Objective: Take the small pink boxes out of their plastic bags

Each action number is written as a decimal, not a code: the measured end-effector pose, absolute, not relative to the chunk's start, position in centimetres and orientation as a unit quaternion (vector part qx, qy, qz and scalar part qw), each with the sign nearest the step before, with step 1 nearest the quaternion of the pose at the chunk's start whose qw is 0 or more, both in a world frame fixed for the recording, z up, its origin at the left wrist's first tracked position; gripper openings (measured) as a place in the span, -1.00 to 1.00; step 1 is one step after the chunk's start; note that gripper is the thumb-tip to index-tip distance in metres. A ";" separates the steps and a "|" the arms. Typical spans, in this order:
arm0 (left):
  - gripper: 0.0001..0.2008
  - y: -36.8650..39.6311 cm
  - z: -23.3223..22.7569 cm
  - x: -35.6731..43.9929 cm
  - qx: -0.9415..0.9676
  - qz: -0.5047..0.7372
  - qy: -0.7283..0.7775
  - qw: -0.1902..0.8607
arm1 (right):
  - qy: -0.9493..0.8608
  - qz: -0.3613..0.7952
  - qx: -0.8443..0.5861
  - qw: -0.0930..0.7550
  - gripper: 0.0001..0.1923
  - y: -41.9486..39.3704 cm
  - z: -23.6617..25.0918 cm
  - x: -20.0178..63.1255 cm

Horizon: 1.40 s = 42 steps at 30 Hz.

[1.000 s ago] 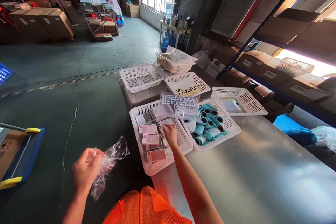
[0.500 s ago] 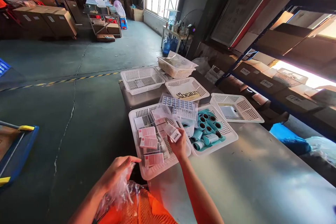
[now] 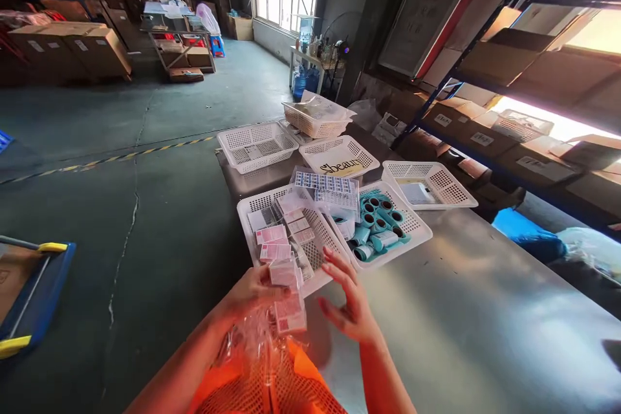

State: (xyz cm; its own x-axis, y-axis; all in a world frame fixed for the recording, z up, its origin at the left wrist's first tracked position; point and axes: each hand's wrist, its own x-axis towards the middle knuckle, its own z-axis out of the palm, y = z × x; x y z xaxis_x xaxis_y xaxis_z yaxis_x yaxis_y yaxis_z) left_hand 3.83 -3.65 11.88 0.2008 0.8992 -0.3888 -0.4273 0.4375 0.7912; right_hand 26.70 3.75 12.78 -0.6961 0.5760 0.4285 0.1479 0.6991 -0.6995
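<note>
Left hand (image 3: 252,294) is closed around a small pink-and-white packet (image 3: 284,273) and the mouth of a clear plastic bag (image 3: 252,343), the bag hanging crumpled below it against the orange mesh vest (image 3: 272,388); a second pink packet (image 3: 291,318) shows just under the hand, at or inside the bag's top, though which I cannot tell. Right hand (image 3: 352,307) is open, fingers spread and holding nothing, just to the right of the packets over the near edge of the grey counter (image 3: 460,310); the two hands are close together but apart.

Just beyond the hands stands a white perforated basket (image 3: 257,207) with more pink packets (image 3: 272,236) lying flat in it; touching its right side is a second white basket (image 3: 417,229) filled with teal rolls (image 3: 381,229); a sheet of blue-printed labels (image 3: 326,186) lies across the far rims of both. Farther along the counter stand a basket with a lettered card (image 3: 339,165), a nearly bare basket (image 3: 255,145), one holding a pale flat thing (image 3: 427,191), and one heaped with clear bags (image 3: 315,116). To the right run shelves with cardboard boxes (image 3: 509,58); to the left lies the concrete floor (image 3: 121,168) and a blue cart (image 3: 29,297).
</note>
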 end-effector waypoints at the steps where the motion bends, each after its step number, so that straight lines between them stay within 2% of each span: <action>1: -0.59 -3.7 12.2 3.5 0.287 0.428 0.429 0.742 | -0.889 0.281 -0.173 0.319 -0.51 4.2 13.6 26.5; 3: -0.64 -3.8 12.5 3.1 0.314 0.375 0.403 0.774 | -0.935 0.218 -0.086 0.265 -0.61 5.0 15.1 25.4; 5: -0.67 -3.8 12.5 2.9 0.327 0.345 0.380 0.793 | -0.955 0.204 -0.024 0.213 -0.72 5.4 16.4 24.3; 9: -0.70 -4.5 12.7 2.9 0.344 0.297 0.400 0.796 | -0.942 0.279 -0.045 0.183 -0.76 5.5 17.0 23.4; 11: -0.72 -5.0 13.3 3.1 0.388 0.269 0.445 0.761 | -0.889 0.373 -0.149 0.219 -0.78 5.6 16.0 23.3; 14: -0.74 -5.4 14.4 3.5 0.527 0.234 0.583 0.572 | -0.704 0.522 -0.350 0.331 -0.62 6.4 13.1 23.0; 17: -0.78 -5.2 15.0 3.7 0.604 0.167 0.687 0.368 | -0.596 0.538 -0.430 0.413 -0.54 7.0 10.6 22.8; 19: -0.78 -5.0 15.1 3.5 0.605 0.128 0.709 0.338 | -0.571 0.500 -0.447 0.473 -0.55 6.4 10.0 23.3; 21: -0.76 -4.8 14.9 3.1 0.594 0.100 0.715 0.354 | -0.560 0.474 -0.440 0.518 -0.56 5.0 10.5 24.1; 22: -0.76 -4.8 14.8 2.9 0.591 0.091 0.713 0.368 | -0.596 0.467 -0.412 0.507 -0.60 4.2 11.1 24.5; 24: -0.76 -4.8 14.5 2.5 0.594 0.085 0.698 0.391 | -0.732 0.435 -0.322 0.414 -0.72 2.7 12.3 25.1; 26: -0.77 -4.9 14.1 2.3 0.603 0.091 0.677 0.411 | -0.849 0.369 -0.242 0.289 -0.64 1.8 13.0 25.1; 28: -0.77 -4.9 13.6 2.3 0.598 0.107 0.653 0.453 | -0.878 0.324 -0.248 0.249 -0.58 1.2 12.7 24.7; 32: -0.73 -5.2 12.0 2.0 0.533 0.158 0.615 0.559 | -0.809 0.345 -0.347 0.326 -0.92 -0.4 10.2 23.6; 35: -0.62 -5.7 11.0 1.0 0.497 0.210 0.631 0.557 | -0.760 0.369 -0.384 0.372 -0.86 -1.7 8.5 23.0; 39: -0.35 -6.3 10.1 -0.6 0.406 0.329 0.686 0.506 | -0.670 0.338 -0.495 0.438 -0.80 -2.2 7.4 22.0; 42: -0.36 -6.2 9.7 -0.1 0.380 0.433 0.636 0.514 | -0.594 0.339 -0.549 0.481 -0.72 -1.9 7.2 20.8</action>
State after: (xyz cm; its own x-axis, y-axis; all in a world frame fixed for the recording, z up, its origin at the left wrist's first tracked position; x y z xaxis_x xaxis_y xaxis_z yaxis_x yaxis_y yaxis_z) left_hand -0.06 -6.22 9.73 -0.1839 0.9278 -0.3245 0.0382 0.3366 0.9409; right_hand 20.81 -1.89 7.21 0.0639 0.9778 0.1994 0.3265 0.1683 -0.9301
